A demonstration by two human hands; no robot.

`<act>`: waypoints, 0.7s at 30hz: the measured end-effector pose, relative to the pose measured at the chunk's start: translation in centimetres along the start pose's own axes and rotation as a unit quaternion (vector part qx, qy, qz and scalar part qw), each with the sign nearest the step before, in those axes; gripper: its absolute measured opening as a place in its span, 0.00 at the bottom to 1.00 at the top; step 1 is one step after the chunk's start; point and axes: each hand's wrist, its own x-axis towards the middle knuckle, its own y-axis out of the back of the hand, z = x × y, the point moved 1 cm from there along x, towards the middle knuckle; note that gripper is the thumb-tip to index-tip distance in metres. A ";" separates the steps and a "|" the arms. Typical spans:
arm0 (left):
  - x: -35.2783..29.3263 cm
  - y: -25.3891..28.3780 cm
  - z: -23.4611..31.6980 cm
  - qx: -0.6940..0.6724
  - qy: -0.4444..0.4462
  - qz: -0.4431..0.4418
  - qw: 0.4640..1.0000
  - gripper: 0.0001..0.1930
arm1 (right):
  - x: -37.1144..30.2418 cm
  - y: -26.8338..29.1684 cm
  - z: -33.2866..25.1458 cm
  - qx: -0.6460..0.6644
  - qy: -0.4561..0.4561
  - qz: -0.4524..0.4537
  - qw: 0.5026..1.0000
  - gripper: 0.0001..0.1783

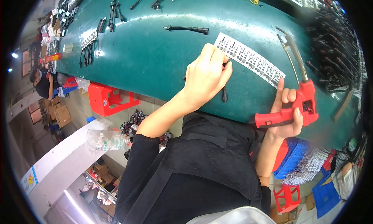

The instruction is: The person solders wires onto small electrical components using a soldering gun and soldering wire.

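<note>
Right hand: my right hand (pixel 286 107) is wrapped around the grip of the red glue gun (pixel 295 107), fingers closed on it, index finger pointing up along the body. Gun is held just above the near edge of the bench (pixel 155 64).
Gun nozzle: long metal nozzle (pixel 295 53) angles up and away from me, with a thin rod running beside it.
Left hand: my left hand (pixel 206 74) is on the bench, fingers curled together on a small black connector (pixel 224 92); the connector's lower end pokes out below my palm. Can't tell how much of it is under the hand.
Label strip: white strip of printed markings (pixel 250 59) lies flat, just past my left fingertips, running diagonally towards the gun.
Black cable: a short black cable with plug (pixel 186 29) lies alone, farther out.
Far edge: more black cable assemblies (pixel 112 14) along the bench's far left.
Floor left: red plastic stool (pixel 108 97) beside the bench.
</note>
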 end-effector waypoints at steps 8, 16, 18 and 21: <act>-0.2 1.3 0.6 -0.020 0.018 -0.035 0.999 0.09 | 0.1 0.0 0.4 -0.051 -0.013 0.008 0.999 0.36; 1.5 1.1 -2.3 -0.079 -0.090 -0.066 0.991 0.10 | 0.2 -0.5 0.5 -0.079 -0.029 0.019 0.996 0.33; 2.0 1.0 -2.8 -0.068 -0.171 -0.056 0.981 0.10 | 0.3 -0.3 0.5 -0.083 -0.029 0.021 0.996 0.32; 2.6 1.2 -3.1 -0.076 -0.195 -0.096 0.973 0.10 | 0.3 -0.2 0.4 -0.081 -0.032 0.017 0.996 0.32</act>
